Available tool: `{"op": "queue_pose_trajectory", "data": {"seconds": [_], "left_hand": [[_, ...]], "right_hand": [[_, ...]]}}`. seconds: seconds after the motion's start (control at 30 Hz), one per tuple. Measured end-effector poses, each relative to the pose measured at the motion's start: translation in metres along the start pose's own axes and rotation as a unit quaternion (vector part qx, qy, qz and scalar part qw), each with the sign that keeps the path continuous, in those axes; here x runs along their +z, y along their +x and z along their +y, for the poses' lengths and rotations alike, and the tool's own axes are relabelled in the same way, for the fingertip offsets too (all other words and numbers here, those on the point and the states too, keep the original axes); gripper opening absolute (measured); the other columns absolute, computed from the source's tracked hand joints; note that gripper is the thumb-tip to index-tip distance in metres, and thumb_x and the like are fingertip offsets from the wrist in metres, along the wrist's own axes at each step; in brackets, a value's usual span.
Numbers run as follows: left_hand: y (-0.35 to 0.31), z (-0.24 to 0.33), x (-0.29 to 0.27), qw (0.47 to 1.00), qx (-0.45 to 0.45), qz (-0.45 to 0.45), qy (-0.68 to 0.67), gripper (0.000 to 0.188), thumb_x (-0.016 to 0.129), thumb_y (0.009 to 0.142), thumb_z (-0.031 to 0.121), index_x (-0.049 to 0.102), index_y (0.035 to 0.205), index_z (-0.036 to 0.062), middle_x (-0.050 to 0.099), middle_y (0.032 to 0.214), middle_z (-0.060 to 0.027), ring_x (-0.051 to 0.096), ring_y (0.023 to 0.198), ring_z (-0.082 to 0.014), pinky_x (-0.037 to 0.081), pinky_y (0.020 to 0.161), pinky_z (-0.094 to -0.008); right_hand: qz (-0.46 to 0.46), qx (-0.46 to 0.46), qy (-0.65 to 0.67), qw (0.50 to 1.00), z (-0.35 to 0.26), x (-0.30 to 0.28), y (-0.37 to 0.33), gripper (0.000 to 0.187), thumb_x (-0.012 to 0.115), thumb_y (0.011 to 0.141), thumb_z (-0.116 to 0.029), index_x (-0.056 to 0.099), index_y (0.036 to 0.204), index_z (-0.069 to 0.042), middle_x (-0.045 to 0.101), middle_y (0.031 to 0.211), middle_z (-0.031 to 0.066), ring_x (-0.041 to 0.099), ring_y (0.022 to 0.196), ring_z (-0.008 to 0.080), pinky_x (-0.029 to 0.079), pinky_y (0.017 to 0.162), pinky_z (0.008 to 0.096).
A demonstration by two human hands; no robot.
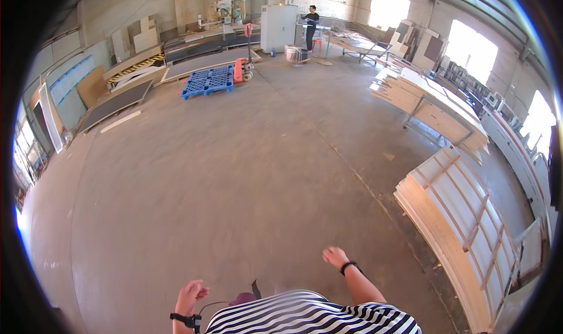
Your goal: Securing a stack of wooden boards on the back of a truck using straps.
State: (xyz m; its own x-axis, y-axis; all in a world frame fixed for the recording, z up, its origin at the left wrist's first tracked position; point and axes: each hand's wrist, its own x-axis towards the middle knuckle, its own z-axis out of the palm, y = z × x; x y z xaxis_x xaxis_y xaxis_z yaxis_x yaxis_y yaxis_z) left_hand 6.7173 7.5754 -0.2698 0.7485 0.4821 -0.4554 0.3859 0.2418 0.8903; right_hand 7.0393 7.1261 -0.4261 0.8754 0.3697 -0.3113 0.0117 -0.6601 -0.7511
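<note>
My left hand (pixel 191 294) is low in the view, its fingers loosely curled, with nothing visible in them. A black band with a small box sits on that wrist, and a thin dark cable runs from it toward my striped shirt. My right hand (pixel 335 256) reaches out ahead of my body, closed in a loose fist, also with nothing visible in it. Its wrist wears a black band too. Both hands are over the bare concrete floor (pixel 223 176) and touch no object. Closest to the right hand is a stack of wooden panels (pixel 434 217).
A second pile of boards (pixel 431 102) lies on a metal rack farther right. Ahead left, a blue plastic pallet (pixel 208 81) sits by a red pallet jack (pixel 240 70). At the back, a person (pixel 311 26) stands near a grey cabinet (pixel 278 29). Flat panels (pixel 117 105) lie at left.
</note>
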Motion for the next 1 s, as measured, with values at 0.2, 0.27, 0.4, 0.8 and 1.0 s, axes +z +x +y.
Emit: {"op": "queue_pose_trajectory", "data": {"seconds": [0.2, 0.27, 0.4, 0.8, 1.0], "left_hand": [[0.131, 0.022, -0.038, 0.997, 0.028, 0.054, -0.057, 0.023, 0.048, 0.094, 0.021, 0.058, 0.106, 0.004, 0.062, 0.079, -0.0045, 0.059, 0.069, -0.0119, 0.048, 0.061, -0.0221], [0.188, 0.018, -0.054, 0.998, 0.027, 0.059, 0.014, 0.023, 0.049, 0.094, 0.023, 0.06, 0.102, 0.0042, 0.06, 0.077, -0.0021, 0.056, 0.065, -0.0091, 0.047, 0.06, -0.0208], [0.312, 0.049, -0.032, 0.969, -0.019, -0.189, 0.159, 0.048, 0.051, 0.093, 0.035, 0.037, 0.135, 0.0167, 0.032, 0.142, -0.0158, 0.057, 0.104, -0.0333, 0.048, 0.089, -0.0429], [0.32, 0.065, 0.265, 0.692, -0.034, -0.635, 0.341, 0.054, 0.06, 0.09, 0.026, 0.035, 0.132, 0.0015, 0.061, 0.109, -0.0148, 0.059, 0.096, -0.0254, 0.051, 0.08, -0.038], [0.239, -0.043, 0.384, 0.45, 0.15, -0.792, 0.385, 0.028, 0.05, 0.093, 0.024, 0.063, 0.106, 0.0028, 0.066, 0.098, -0.0072, 0.062, 0.084, -0.0183, 0.051, 0.078, -0.0298]], "right_hand": [[0.055, -0.109, 0.134, 0.983, -0.187, -0.051, 0.056, 0.019, 0.05, 0.092, -0.021, 0.059, 0.088, -0.004, 0.065, 0.073, 0.0018, 0.062, 0.076, 0.0118, 0.049, 0.068, 0.0269], [0.06, -0.109, 0.209, 0.97, -0.166, -0.013, 0.07, 0.019, 0.049, 0.091, -0.019, 0.06, 0.088, -0.004, 0.066, 0.077, 0.0056, 0.064, 0.077, 0.0136, 0.05, 0.068, 0.0267], [0.059, 0.06, -0.094, 0.992, -0.048, 0.049, 0.001, 0.026, 0.053, 0.084, -0.028, 0.063, 0.089, -0.005, 0.066, 0.082, 0.0122, 0.064, 0.078, 0.0296, 0.051, 0.072, 0.0381], [0.464, 0.572, 0.086, 0.671, -0.012, 0.157, -0.394, 0.03, 0.048, 0.078, -0.027, 0.065, 0.068, -0.004, 0.065, 0.07, 0.0159, 0.064, 0.063, 0.0255, 0.049, 0.056, 0.0382], [0.452, 0.478, 0.164, 0.735, -0.043, 0.279, -0.418, 0.04, 0.047, 0.083, -0.037, 0.065, 0.072, -0.004, 0.065, 0.068, 0.0112, 0.062, 0.064, 0.0245, 0.047, 0.061, 0.0394]]}}
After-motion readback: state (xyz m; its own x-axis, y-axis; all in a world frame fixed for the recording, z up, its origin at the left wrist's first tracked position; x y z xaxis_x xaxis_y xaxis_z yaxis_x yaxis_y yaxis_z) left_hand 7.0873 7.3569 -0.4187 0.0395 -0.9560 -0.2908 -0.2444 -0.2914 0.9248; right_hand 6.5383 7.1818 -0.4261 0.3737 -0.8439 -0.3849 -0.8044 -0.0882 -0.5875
